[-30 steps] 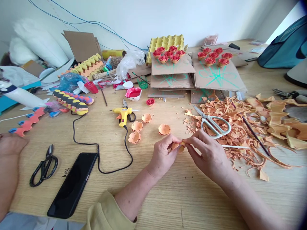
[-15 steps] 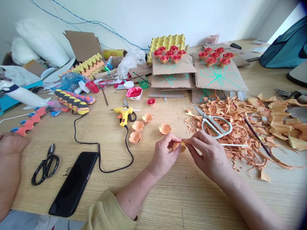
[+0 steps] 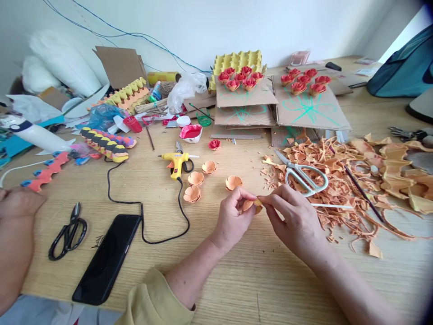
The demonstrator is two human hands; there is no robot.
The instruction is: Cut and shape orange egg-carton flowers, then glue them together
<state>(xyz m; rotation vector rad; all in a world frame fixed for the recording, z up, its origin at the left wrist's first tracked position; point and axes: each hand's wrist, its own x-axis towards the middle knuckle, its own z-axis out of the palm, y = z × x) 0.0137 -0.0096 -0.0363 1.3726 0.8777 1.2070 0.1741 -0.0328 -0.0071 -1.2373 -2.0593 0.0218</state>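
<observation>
My left hand [image 3: 237, 213] pinches a small orange egg-carton flower cup [image 3: 248, 205], whose petals show between my fingers. My right hand [image 3: 294, 216] grips a petal of the same cup from the other side, thumb and forefinger together. Much of the cup is hidden by the fingers. Just beyond my left hand sits an orange petal cup [image 3: 233, 183]. Further left, several similar cups [image 3: 195, 179] stand near a yellow glue gun [image 3: 176, 163]. Light-handled scissors [image 3: 302, 175] rest on orange carton scraps [image 3: 333, 180] beyond my right hand.
At the back, red paper flowers [image 3: 240, 77] sit on cardboard squares [image 3: 245, 97]. A red paint dish [image 3: 191, 133] and one red flower [image 3: 214, 144] lie mid-table. Left are a black phone [image 3: 107, 259], black-handled scissors [image 3: 68, 234] and another person's arm [image 3: 16, 243].
Both hands keep nearly the same pinch on the cup. The whole view has shifted slightly, with table items appearing a little further right.
</observation>
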